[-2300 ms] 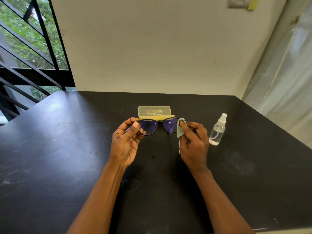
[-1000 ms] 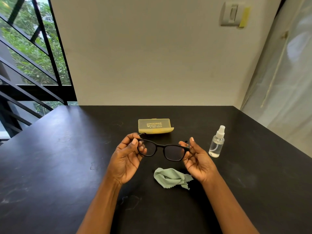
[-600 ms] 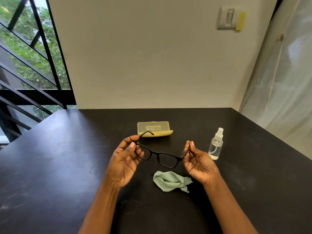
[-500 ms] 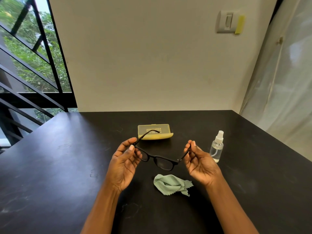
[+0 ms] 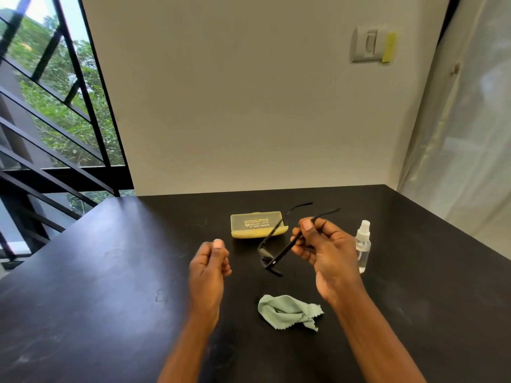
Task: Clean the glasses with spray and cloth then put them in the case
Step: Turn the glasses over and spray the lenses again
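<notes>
My right hand (image 5: 323, 250) pinches one temple arm of the black glasses (image 5: 272, 257), which hang above the table with the lenses pointing down-left and both arms unfolded. My left hand (image 5: 211, 262) hovers to the left of them with fingers loosely curled and nothing in it. The pale green cloth (image 5: 289, 310) lies crumpled on the table below the glasses. The yellow case (image 5: 255, 225) lies closed behind them. A clear spray bottle (image 5: 362, 250) stands upright just right of my right hand.
The black table (image 5: 110, 286) meets a cream wall at the back. Its right edge runs beside a pale curtain (image 5: 464, 134). A window with black bars (image 5: 55, 120) is at the left, and a wall switch (image 5: 369, 47) is high up.
My left hand has let go of the glasses and drawn away to the left. My right hand now holds them alone by one arm, turned end-on. The cloth has stayed on the table.
</notes>
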{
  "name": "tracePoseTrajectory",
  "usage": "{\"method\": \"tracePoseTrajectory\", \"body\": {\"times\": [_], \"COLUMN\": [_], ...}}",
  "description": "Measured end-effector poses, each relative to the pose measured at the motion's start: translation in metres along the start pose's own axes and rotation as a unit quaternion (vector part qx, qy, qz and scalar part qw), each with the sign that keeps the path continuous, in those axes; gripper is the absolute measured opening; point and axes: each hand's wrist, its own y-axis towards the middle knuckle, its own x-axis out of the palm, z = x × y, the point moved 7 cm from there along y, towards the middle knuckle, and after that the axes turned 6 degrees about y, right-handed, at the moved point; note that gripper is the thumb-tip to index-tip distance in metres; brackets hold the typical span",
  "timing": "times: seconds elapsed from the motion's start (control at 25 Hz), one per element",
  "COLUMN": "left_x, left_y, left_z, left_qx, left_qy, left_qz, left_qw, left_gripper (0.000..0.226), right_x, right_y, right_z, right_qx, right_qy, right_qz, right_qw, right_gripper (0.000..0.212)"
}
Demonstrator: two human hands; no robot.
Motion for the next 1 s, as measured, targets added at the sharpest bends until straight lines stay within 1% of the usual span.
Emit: {"method": "tracePoseTrajectory", "body": {"times": [0.04, 0.08, 0.12, 0.2, 0.28, 0.36, 0.52, 0.64, 0.76, 0.88, 1.0], "left_x": [0.008, 0.018, 0.027, 0.039, 0.043, 0.045, 0.050, 0.047, 0.041, 0.030, 0.020], "left_y": [-0.006, -0.013, -0.020, -0.031, -0.037, -0.039, -0.041, -0.039, -0.032, -0.021, -0.007], "left_z": [0.010, 0.018, 0.022, 0.025, 0.023, 0.023, 0.026, 0.024, 0.021, 0.015, 0.003], "left_qx": [0.047, 0.098, 0.150, 0.239, 0.280, 0.294, 0.318, 0.310, 0.293, 0.257, 0.219], "left_qy": [0.053, 0.119, 0.184, 0.266, 0.291, 0.303, 0.315, 0.310, 0.284, 0.253, 0.232], "left_qz": [-0.029, -0.058, -0.080, -0.089, -0.063, -0.041, -0.026, -0.008, 0.014, 0.047, 0.065], "left_qw": [0.997, 0.986, 0.968, 0.930, 0.912, 0.906, 0.894, 0.899, 0.913, 0.932, 0.945], "left_gripper": [0.034, 0.034, 0.029, 0.012, 0.022, 0.029, 0.026, 0.026, 0.024, 0.021, 0.022], "right_x": [0.004, 0.007, 0.010, 0.014, 0.017, 0.021, 0.027, 0.031, 0.030, 0.012, -0.023], "right_y": [-0.001, -0.003, -0.005, -0.009, -0.014, -0.018, -0.023, -0.023, -0.022, -0.015, -0.003], "right_z": [0.000, 0.001, 0.002, 0.004, 0.002, 0.000, -0.001, 0.000, 0.000, -0.006, -0.020], "right_qx": [-0.017, -0.031, -0.042, -0.067, -0.098, -0.117, -0.143, -0.151, -0.149, -0.172, -0.210], "right_qy": [-0.015, -0.027, -0.040, -0.078, -0.127, -0.160, -0.200, -0.215, -0.192, -0.175, -0.187], "right_qz": [0.002, 0.004, 0.007, 0.012, 0.003, -0.012, -0.033, -0.058, -0.079, -0.055, 0.018], "right_qw": [1.000, 0.999, 0.998, 0.995, 0.987, 0.980, 0.969, 0.963, 0.967, 0.968, 0.960], "right_gripper": [0.013, 0.013, 0.013, 0.013, 0.014, 0.014, 0.011, 0.012, 0.014, 0.015, 0.005]}}
